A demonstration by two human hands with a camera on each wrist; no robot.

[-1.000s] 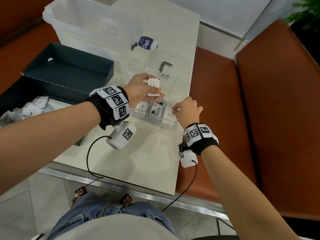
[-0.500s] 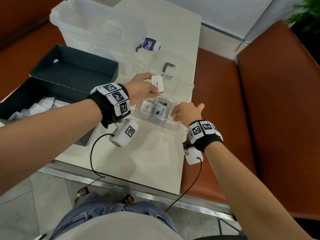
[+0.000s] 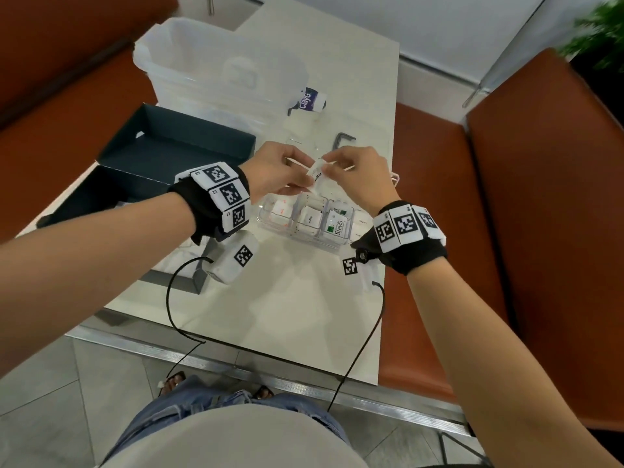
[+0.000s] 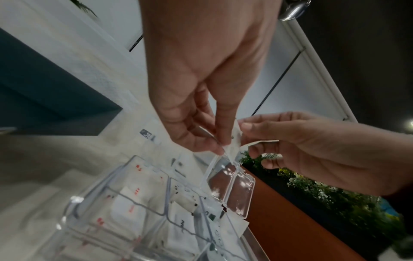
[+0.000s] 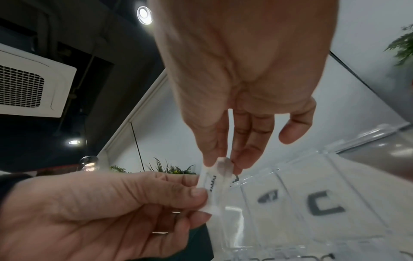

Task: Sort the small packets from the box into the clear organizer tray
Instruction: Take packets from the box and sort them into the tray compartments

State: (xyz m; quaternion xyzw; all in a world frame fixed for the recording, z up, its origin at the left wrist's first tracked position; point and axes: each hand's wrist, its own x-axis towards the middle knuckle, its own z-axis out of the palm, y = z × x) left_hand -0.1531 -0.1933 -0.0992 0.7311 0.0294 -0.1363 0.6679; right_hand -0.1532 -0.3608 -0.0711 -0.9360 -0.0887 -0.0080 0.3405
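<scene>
Both hands meet above the clear organizer tray [image 3: 305, 228], sharing one small white packet [image 3: 315, 172]. The left hand [image 3: 277, 173] pinches the packet's lower end between thumb and fingertips; the right hand [image 3: 359, 175] pinches its upper end the same way, the remaining fingers loosely extended. The packet's printed label cannot be read.

The tray rests on a pale, glossy table [image 3: 304, 315], near its right edge. Its near row of compartments holds sorted white packets, one marked "Stevia" [image 3: 337, 226]; the far compartments appear see-through and their contents cannot be told. To the left stands a dark box [image 3: 175, 146] with its lid open; its interior is largely hidden by the left forearm. Behind the box sits a white plastic bag [image 3: 209, 69], beside it a small purple-labelled bottle [image 3: 310, 100], and a dark bent metal piece [image 3: 342, 140] lies beyond the hands.

Orange-brown upholstered benches [image 3: 540, 214] flank the table; the floor is grey tile. The right wrist view shows a dark ceiling with a recessed lamp [image 5: 144, 12], a white ceiling vent unit [image 5: 31, 83] and green foliage [image 5: 170, 168].
</scene>
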